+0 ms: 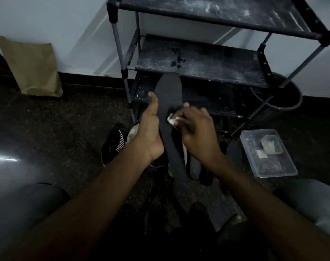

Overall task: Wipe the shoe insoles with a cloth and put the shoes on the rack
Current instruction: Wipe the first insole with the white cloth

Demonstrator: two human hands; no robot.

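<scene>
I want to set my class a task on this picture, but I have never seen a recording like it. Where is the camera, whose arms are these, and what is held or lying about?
There is no machine here. The one camera sits on a person's head and looks forward and down, so the two arms coming in from below are that person's own. The left hand holds a long black insole, its toe end pointing away. The right hand pinches a small white cloth against the insole. Behind them stands a dark, dusty shoe rack. On the dark floor under the hands lie shoes, one a black shoe with white stripes. To the right is a clear plastic box with small items inside. At the left, a brown paper bag leans on the wall.
</scene>
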